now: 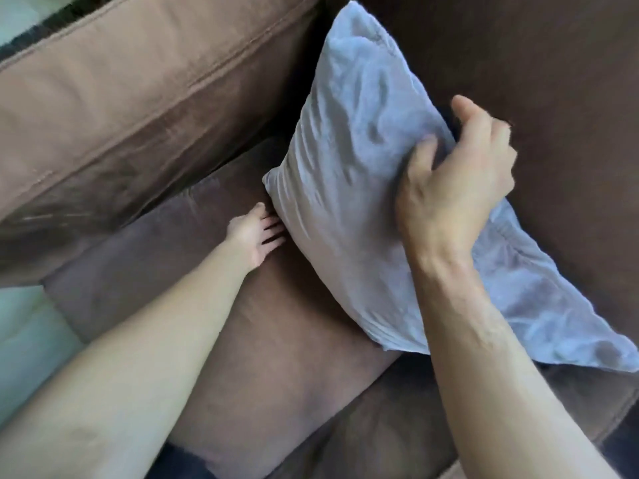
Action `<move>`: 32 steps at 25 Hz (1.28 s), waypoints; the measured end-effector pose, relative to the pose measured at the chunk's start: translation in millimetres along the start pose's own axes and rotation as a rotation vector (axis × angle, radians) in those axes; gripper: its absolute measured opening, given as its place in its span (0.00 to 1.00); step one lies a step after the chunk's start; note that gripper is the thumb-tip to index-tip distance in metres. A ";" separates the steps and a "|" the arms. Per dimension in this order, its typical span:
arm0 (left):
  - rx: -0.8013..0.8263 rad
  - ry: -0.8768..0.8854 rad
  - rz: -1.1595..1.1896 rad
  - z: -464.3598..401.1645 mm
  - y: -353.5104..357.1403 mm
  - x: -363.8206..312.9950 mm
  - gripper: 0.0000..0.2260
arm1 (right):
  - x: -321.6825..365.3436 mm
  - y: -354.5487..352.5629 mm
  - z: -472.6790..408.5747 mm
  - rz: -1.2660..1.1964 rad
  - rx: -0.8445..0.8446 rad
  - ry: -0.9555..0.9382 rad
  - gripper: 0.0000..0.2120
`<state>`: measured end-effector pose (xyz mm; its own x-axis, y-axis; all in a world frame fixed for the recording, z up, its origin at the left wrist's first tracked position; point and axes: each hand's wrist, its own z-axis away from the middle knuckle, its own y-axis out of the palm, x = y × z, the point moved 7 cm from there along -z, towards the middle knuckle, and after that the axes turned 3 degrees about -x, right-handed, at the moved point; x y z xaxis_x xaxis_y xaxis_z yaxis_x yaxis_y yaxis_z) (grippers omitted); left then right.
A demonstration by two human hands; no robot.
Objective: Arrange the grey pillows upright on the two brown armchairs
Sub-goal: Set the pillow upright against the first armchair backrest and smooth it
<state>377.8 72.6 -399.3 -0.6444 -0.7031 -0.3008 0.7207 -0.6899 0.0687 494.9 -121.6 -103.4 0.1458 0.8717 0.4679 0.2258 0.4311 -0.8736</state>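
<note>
A grey pillow stands on edge on the seat of a brown armchair, leaning against its dark backrest. My right hand grips the pillow's upper edge, thumb behind and fingers pressed into the front. My left hand lies low at the pillow's bottom left corner, fingers spread and touching its lower edge where it meets the seat. The pillow's far right corner hangs down toward the seat's right side.
The armchair's wide padded armrest runs along the left. A pale floor shows at the lower left beside the chair. Dark clothing shows at the bottom edge.
</note>
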 end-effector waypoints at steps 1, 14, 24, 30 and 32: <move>0.041 -0.029 0.047 -4.3 9.2 -1.4 0.13 | -6.3 8.7 -4.8 0.020 0.056 0.044 0.20; -0.316 0.368 -0.368 44.9 -36.0 -40.4 0.16 | -45.9 -38.9 -9.9 -0.072 0.044 0.039 0.12; 0.043 0.891 -0.507 156.3 157.3 -167.4 0.18 | -190.7 -120.7 49.5 0.188 0.147 0.316 0.12; 0.002 0.909 -0.527 172.0 166.8 -180.7 0.07 | -225.3 -134.4 73.6 -0.215 0.114 0.605 0.09; -0.020 0.866 -0.561 174.1 169.6 -171.8 0.10 | -228.7 -133.2 78.6 -0.206 0.067 0.628 0.02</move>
<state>566.2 46.4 -170.3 -0.4896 0.0894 -0.8673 0.3824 -0.8720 -0.3057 355.7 -360.1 -104.6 0.6442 0.4775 0.5975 0.2515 0.6055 -0.7550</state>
